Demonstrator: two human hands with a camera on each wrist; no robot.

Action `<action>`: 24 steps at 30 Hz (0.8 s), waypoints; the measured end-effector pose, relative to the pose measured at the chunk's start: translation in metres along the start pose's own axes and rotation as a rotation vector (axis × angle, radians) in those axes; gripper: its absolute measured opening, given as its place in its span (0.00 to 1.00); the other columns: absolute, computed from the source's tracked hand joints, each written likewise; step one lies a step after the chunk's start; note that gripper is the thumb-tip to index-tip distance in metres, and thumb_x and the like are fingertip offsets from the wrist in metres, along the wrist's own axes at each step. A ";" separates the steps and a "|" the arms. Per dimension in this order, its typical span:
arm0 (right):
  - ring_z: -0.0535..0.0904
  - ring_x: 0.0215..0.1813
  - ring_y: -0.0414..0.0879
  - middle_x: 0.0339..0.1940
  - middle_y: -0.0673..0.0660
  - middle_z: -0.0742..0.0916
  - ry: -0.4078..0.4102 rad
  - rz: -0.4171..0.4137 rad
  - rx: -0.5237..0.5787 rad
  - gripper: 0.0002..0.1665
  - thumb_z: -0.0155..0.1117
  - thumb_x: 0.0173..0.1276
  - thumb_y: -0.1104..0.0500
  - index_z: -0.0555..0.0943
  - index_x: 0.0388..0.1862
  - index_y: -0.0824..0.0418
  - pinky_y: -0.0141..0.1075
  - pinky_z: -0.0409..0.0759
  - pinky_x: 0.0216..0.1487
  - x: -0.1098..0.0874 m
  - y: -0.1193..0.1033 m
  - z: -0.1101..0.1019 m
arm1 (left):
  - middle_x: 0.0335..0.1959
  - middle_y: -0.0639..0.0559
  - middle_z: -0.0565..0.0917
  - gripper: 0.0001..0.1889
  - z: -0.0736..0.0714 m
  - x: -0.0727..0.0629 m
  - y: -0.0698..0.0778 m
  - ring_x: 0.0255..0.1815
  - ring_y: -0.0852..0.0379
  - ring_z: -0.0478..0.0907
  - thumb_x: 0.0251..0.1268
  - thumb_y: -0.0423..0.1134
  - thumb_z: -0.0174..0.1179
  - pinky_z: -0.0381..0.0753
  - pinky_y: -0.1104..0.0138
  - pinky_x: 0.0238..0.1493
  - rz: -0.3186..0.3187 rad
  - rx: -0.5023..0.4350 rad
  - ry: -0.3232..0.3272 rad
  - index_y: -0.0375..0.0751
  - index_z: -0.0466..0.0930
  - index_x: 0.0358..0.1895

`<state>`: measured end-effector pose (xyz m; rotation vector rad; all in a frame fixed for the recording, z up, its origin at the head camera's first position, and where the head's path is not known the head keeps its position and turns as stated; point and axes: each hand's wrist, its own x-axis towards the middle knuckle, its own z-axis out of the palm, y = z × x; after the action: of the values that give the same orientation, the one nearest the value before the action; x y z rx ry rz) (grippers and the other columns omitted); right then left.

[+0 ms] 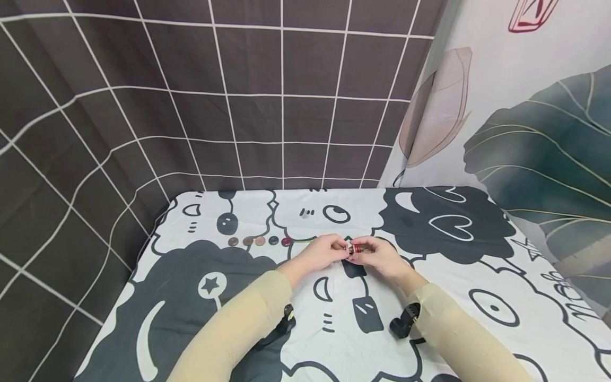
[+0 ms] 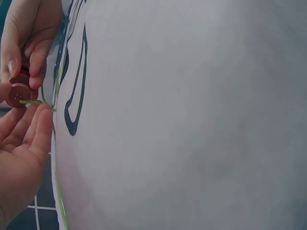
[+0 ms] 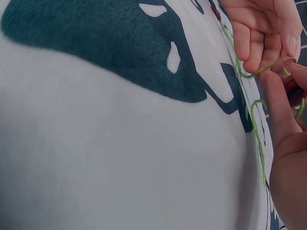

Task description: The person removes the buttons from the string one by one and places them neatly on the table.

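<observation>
Both hands meet over the patterned cloth. My right hand [image 1: 379, 255] grips a small stack of reddish buttons [image 3: 293, 91] between thumb and fingers. At the front of the stack is a round brown button [image 2: 18, 91] with small holes; a green cord [image 2: 31, 101] comes out of one of them. My left hand [image 1: 326, 252] pinches this front button, its thumb at the edge and its fingertips just below. From the hands, the cord trails across the cloth. The rest of the stack is partly hidden behind the fingers.
Left of the hands, several loose buttons lie in a row: two brownish ones, a pink button [image 1: 260, 241], a dark button [image 1: 273, 240] and a dark red button [image 1: 286, 241]. The black-and-white cloth [image 1: 305, 302] covers the surface; a dark grid curtain [image 1: 253, 119] hangs behind.
</observation>
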<state>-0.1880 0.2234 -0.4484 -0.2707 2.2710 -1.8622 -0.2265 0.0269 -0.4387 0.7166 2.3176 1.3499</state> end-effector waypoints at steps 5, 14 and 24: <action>0.83 0.39 0.42 0.38 0.66 0.85 0.011 -0.011 -0.017 0.25 0.64 0.59 0.69 0.71 0.54 0.78 0.31 0.80 0.41 -0.001 -0.001 -0.001 | 0.33 0.56 0.81 0.12 -0.002 -0.002 0.001 0.29 0.57 0.79 0.62 0.40 0.60 0.78 0.70 0.30 -0.012 -0.005 0.012 0.41 0.79 0.47; 0.83 0.39 0.42 0.40 0.69 0.83 0.011 -0.003 -0.005 0.25 0.60 0.60 0.71 0.68 0.55 0.81 0.32 0.80 0.42 0.000 -0.004 -0.002 | 0.35 0.56 0.80 0.13 -0.008 -0.004 -0.001 0.30 0.61 0.78 0.59 0.37 0.60 0.78 0.69 0.29 -0.015 -0.004 0.046 0.39 0.77 0.47; 0.84 0.40 0.43 0.42 0.69 0.83 0.022 -0.010 -0.015 0.26 0.61 0.61 0.69 0.68 0.57 0.79 0.32 0.80 0.44 0.001 -0.001 -0.005 | 0.34 0.57 0.79 0.12 -0.015 -0.005 -0.008 0.35 0.61 0.75 0.56 0.36 0.59 0.75 0.70 0.39 0.013 0.075 0.110 0.41 0.77 0.44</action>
<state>-0.1907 0.2277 -0.4467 -0.2650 2.3029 -1.8634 -0.2324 0.0098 -0.4384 0.6971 2.4648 1.3462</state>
